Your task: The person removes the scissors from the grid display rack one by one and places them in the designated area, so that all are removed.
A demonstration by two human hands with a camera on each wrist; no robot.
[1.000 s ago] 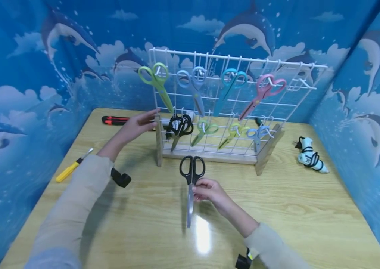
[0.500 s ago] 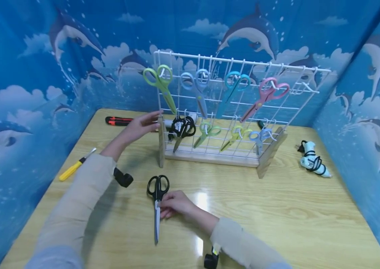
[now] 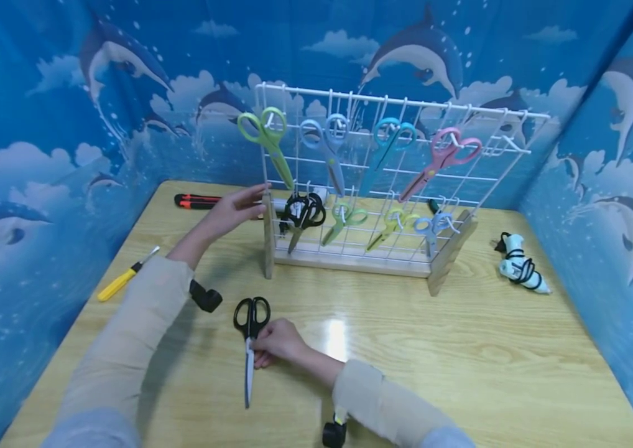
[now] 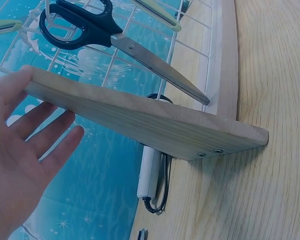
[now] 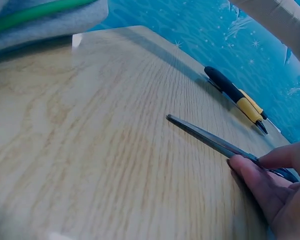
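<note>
In the head view, my right hand (image 3: 280,341) pinches a large pair of black-handled scissors (image 3: 249,370) low on the table, left of centre. Thumb and fingers grip near the pivot, with the handle loops pointing away and the blades toward me. The right wrist view has the blades (image 5: 202,135) close over the wood. My left hand (image 3: 229,214) touches the left wooden post (image 4: 140,115) of a white wire rack, its fingers extended. Beside that post another black-handled pair of scissors (image 4: 157,67) hangs on the rack.
Several coloured scissors hang in two rows on the rack's hooks, including a pink pair (image 3: 441,158). A yellow-handled screwdriver (image 3: 120,283) lies at left, a red-and-black tool (image 3: 196,201) behind my left hand. At right is a pale blue tool (image 3: 520,264) wound in black cord.
My right hand has carried the black-handled scissors left and toward me, down to the table, slowing in the last half second. The left hand keeps its place at the rack post.
</note>
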